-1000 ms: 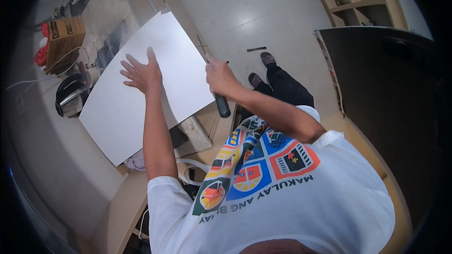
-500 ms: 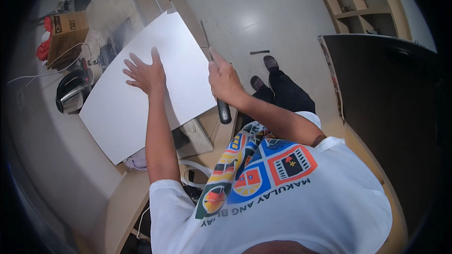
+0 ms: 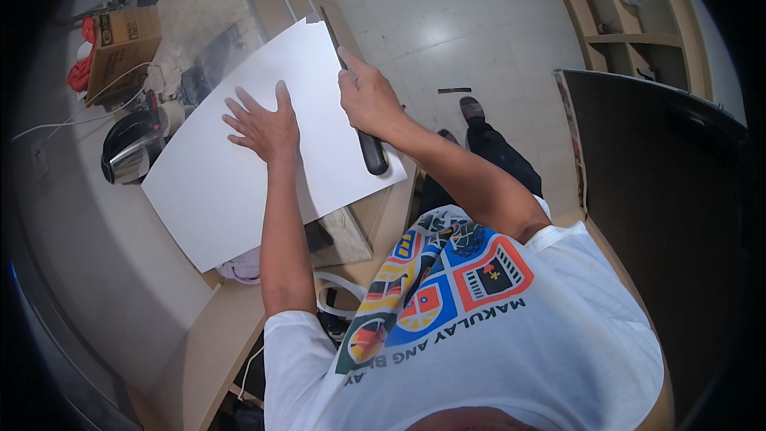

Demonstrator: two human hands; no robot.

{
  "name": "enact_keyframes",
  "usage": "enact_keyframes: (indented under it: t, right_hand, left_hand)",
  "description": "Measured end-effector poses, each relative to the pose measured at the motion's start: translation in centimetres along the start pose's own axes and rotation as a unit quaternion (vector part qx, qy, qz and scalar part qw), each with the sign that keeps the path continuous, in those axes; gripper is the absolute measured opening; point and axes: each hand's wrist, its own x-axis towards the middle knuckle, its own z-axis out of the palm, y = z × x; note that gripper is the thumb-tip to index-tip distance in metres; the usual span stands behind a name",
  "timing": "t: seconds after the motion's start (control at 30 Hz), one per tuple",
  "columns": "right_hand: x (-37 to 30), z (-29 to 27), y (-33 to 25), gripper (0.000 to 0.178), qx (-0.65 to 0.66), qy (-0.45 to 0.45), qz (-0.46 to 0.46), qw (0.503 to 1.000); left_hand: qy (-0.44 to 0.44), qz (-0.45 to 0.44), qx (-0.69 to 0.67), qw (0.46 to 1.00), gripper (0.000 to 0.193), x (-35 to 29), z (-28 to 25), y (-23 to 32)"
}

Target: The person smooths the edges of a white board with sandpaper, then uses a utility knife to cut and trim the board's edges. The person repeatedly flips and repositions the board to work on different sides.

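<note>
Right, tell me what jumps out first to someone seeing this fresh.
A big white sheet fills the workbench at centre, with the left hand pressed flat on it. The right hand grips a black-handled knife along the sheet's right edge. A shiny kettle and a cardboard box sit at left.

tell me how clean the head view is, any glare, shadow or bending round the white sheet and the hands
Head view: the white sheet is bright but not blown out, with soft shadows under the left hand and right hand; the floor shows a mild sheen; fisheye bends the shelf edges near the black rim; the centre is sharp.
</note>
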Motion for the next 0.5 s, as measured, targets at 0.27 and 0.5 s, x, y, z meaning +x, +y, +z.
enact_keyframes:
  t: [0.27, 0.5]
  right_hand:
    - [2.7, 0.4, 2.5, 0.051, -0.074, 0.057, -0.075, 0.993]
    - [0.7, 0.0, -0.9, 0.048, 0.046, -0.005, -0.017, 0.999]
  left_hand:
    - [-0.007, 0.005, -0.012, 1.000, 0.094, 0.1, -0.5, 0.3]
    - [-0.008, 0.003, 0.004, 1.000, 0.095, 0.0, 0.0, -0.7]
